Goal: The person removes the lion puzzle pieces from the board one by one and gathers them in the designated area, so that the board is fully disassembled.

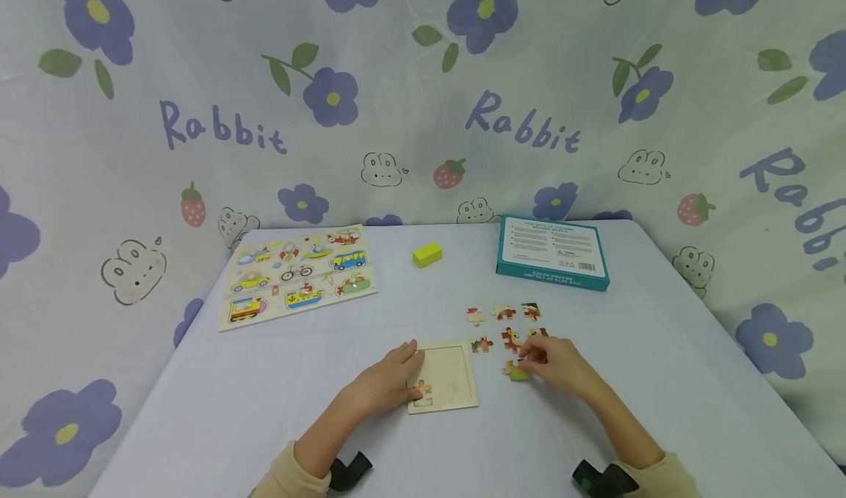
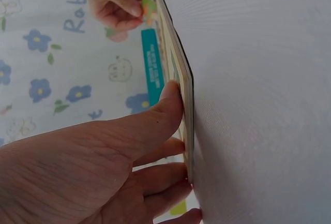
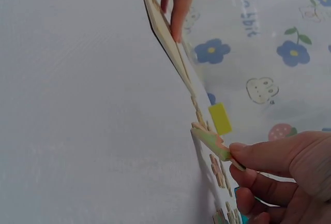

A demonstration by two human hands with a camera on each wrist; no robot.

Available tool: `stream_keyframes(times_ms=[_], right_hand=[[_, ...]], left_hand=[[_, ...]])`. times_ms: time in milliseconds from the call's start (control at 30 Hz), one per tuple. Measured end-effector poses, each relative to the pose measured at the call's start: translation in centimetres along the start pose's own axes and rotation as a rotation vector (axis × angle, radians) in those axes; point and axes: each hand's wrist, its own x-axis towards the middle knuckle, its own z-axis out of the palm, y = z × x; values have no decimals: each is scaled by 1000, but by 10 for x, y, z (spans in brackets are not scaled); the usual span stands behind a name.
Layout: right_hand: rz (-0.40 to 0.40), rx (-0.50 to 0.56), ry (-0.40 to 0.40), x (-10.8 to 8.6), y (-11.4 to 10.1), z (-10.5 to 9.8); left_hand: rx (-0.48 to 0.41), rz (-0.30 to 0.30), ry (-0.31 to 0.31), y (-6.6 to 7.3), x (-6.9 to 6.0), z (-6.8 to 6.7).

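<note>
My left hand (image 1: 388, 382) holds the left side of a square wooden puzzle tray (image 1: 456, 405). In the left wrist view the thumb (image 2: 168, 105) lies over the tray's rim and the fingers are along its edge. One puzzle piece (image 1: 424, 388) sits in the tray's lower left, partly hidden by the thumb. Between thumb and fingertips, my right hand (image 1: 558, 362) pinches a green-and-orange puzzle piece (image 3: 213, 142), which is tilted in the right wrist view. Several loose pieces, among them a brown one (image 1: 511, 340), lie just beyond that hand; its fingers partly cover another.
A larger picture board with vehicles (image 1: 300, 274) lies at the back left. A yellow block (image 1: 427, 255) stands at the back middle, and a teal box (image 1: 552, 253) lies at the back right. Patterned cloth (image 1: 396, 131) hangs behind the white table (image 1: 297, 366).
</note>
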Motion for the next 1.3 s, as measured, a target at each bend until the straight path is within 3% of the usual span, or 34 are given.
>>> stream_keyframes(times_ms=[233,867,1200,1300], right_hand=[[21,-34,-18,2,8,0],[-140,-79,35,4,20,7],[-289,-80,111,3,12,11],[-279,-91,93,4,6,13]], left_hand=[[-20,-11,-2,0,1,0],[-17,-16,-1,1,-1,0],[-26,-18,-2,1,-1,0],[-26,-17,-2,1,-1,0]])
